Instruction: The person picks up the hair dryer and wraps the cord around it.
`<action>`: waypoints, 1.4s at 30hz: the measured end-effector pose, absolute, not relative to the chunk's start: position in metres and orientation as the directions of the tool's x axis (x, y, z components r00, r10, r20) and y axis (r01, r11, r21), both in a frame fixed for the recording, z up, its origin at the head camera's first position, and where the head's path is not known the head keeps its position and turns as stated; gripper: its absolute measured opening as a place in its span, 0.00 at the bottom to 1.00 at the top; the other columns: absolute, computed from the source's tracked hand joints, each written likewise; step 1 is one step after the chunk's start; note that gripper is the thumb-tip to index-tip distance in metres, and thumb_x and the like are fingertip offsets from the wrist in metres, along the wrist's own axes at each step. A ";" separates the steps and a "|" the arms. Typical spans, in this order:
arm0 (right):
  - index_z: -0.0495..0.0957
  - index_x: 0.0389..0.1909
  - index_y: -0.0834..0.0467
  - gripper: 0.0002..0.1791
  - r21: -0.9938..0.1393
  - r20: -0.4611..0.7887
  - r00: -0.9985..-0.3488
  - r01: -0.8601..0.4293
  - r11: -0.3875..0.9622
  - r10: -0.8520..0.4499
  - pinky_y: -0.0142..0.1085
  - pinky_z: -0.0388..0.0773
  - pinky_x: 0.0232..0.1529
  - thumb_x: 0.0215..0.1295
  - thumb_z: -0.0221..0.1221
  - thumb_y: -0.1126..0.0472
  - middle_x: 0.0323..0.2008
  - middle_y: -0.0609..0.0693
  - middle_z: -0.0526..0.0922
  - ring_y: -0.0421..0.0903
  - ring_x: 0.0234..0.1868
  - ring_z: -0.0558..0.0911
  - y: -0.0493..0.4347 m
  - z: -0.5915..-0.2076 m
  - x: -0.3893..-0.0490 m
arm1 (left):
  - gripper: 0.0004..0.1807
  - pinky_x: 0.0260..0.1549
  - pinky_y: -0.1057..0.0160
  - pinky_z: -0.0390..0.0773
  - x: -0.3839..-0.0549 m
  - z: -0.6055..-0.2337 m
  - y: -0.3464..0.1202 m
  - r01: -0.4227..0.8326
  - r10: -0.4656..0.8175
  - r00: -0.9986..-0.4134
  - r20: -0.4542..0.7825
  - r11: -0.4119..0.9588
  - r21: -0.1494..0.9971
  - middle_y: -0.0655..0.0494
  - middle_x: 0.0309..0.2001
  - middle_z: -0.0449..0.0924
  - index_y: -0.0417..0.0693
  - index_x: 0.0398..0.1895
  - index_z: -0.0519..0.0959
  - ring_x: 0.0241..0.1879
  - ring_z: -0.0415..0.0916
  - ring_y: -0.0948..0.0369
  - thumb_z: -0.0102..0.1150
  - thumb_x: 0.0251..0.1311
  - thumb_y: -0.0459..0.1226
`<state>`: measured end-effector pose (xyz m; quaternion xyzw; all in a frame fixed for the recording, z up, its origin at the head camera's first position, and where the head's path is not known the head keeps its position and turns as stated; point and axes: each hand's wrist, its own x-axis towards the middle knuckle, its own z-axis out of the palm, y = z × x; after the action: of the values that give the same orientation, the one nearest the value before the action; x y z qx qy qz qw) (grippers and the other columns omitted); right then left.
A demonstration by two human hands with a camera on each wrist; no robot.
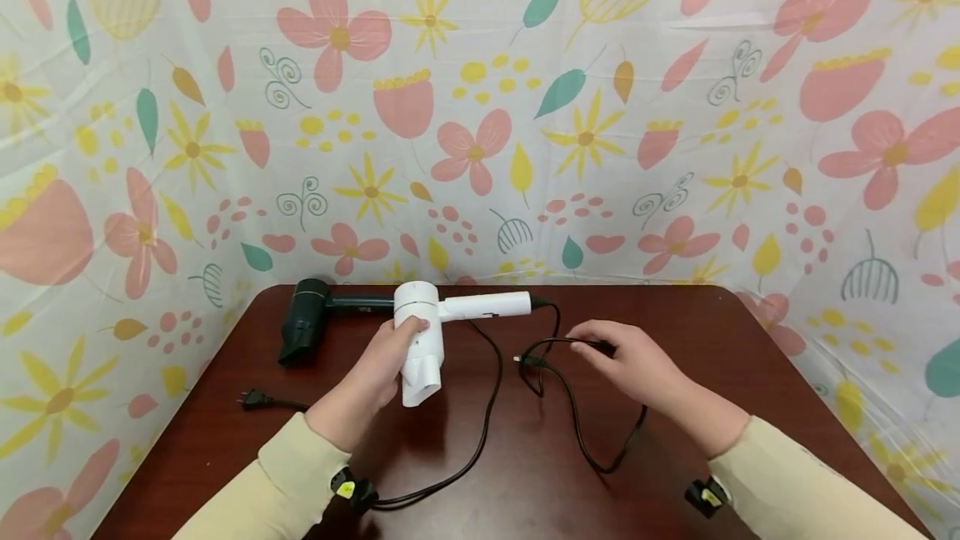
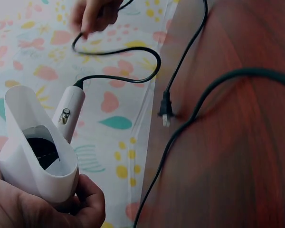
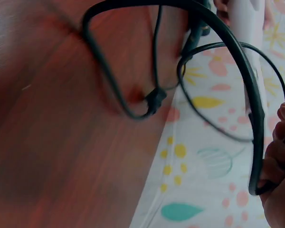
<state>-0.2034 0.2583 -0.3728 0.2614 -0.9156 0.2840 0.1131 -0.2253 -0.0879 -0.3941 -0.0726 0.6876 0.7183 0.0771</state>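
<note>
My left hand (image 1: 386, 357) grips a white hair dryer (image 1: 420, 340) around its barrel, the thumb lying on the near side. Its nozzle points down toward me and its handle (image 1: 487, 305) reaches right. From the handle's end runs a black cord (image 1: 557, 323). My right hand (image 1: 618, 357) holds a looped part of that cord with curled fingers, also seen in the right wrist view. The cord's plug (image 1: 529, 361) hangs left of the right hand, prongs pointing left. In the left wrist view the dryer's open nozzle (image 2: 42, 147) faces the camera.
A dark hair dryer (image 1: 303, 323) lies at the table's back left, its handle partly hidden behind the white one. Its plug (image 1: 255, 399) rests at the left. Another stretch of black cord (image 1: 491, 407) curves across the brown table (image 1: 517, 490). A flowered cloth (image 1: 480, 107) hangs behind.
</note>
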 end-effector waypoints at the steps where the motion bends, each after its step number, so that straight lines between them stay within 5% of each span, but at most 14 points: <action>1: 0.83 0.48 0.44 0.09 -0.446 0.359 -0.833 -0.549 0.707 -0.421 0.37 0.76 0.36 0.69 0.63 0.57 0.44 0.39 0.83 0.35 0.36 0.78 0.252 -0.371 -0.204 | 0.31 0.40 0.58 0.78 -0.224 -0.394 -0.086 -0.213 0.021 -0.977 -0.212 -0.042 0.976 0.41 0.50 0.74 0.34 0.65 0.59 0.41 0.77 0.53 0.53 0.65 0.43; 8: 0.85 0.46 0.45 0.09 -0.350 0.415 -0.803 -0.574 0.740 -0.427 0.40 0.76 0.39 0.67 0.64 0.53 0.43 0.39 0.85 0.38 0.40 0.81 0.208 -0.358 -0.217 | 0.33 0.41 0.57 0.77 -0.217 -0.392 -0.074 -0.224 0.061 -0.973 -0.224 0.006 0.975 0.41 0.53 0.72 0.37 0.67 0.57 0.45 0.76 0.50 0.53 0.65 0.45; 24: 0.85 0.45 0.46 0.08 -0.213 0.394 -0.813 -0.535 0.818 -0.429 0.38 0.76 0.31 0.69 0.62 0.53 0.38 0.40 0.86 0.37 0.31 0.80 0.185 -0.339 -0.231 | 0.38 0.36 0.55 0.80 -0.207 -0.389 -0.067 -0.197 0.126 -0.970 -0.208 0.098 0.975 0.39 0.51 0.73 0.36 0.68 0.55 0.42 0.78 0.50 0.58 0.61 0.43; 32: 0.84 0.43 0.46 0.09 -0.267 0.318 -0.848 -0.510 0.818 -0.425 0.37 0.73 0.29 0.70 0.60 0.49 0.30 0.37 0.81 0.35 0.24 0.74 0.194 -0.336 -0.238 | 0.32 0.34 0.54 0.81 -0.204 -0.386 -0.073 -0.173 0.189 -0.964 -0.189 0.099 0.980 0.41 0.48 0.75 0.38 0.66 0.60 0.39 0.79 0.50 0.56 0.62 0.41; 37: 0.81 0.33 0.44 0.10 -0.283 0.271 -0.870 -0.482 0.830 -0.412 0.36 0.70 0.27 0.69 0.59 0.44 0.23 0.36 0.77 0.38 0.22 0.72 0.190 -0.336 -0.237 | 0.36 0.35 0.53 0.80 -0.200 -0.390 -0.073 -0.194 0.237 -0.948 -0.214 0.103 0.975 0.41 0.52 0.73 0.40 0.71 0.56 0.43 0.77 0.50 0.57 0.63 0.42; 42: 0.70 0.19 0.46 0.22 -0.251 0.234 -0.881 -0.464 0.850 -0.412 0.35 0.61 0.21 0.68 0.58 0.39 0.14 0.40 0.67 0.40 0.16 0.66 0.186 -0.335 -0.233 | 0.37 0.36 0.53 0.80 -0.194 -0.391 -0.072 -0.201 0.303 -0.926 -0.225 0.109 0.973 0.41 0.52 0.74 0.40 0.72 0.55 0.43 0.78 0.51 0.55 0.63 0.42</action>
<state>-0.2329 0.1857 -0.3351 0.2286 -0.9578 0.1516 0.0860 -0.1945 -0.0715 -0.3909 0.0353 0.7201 0.6667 0.1891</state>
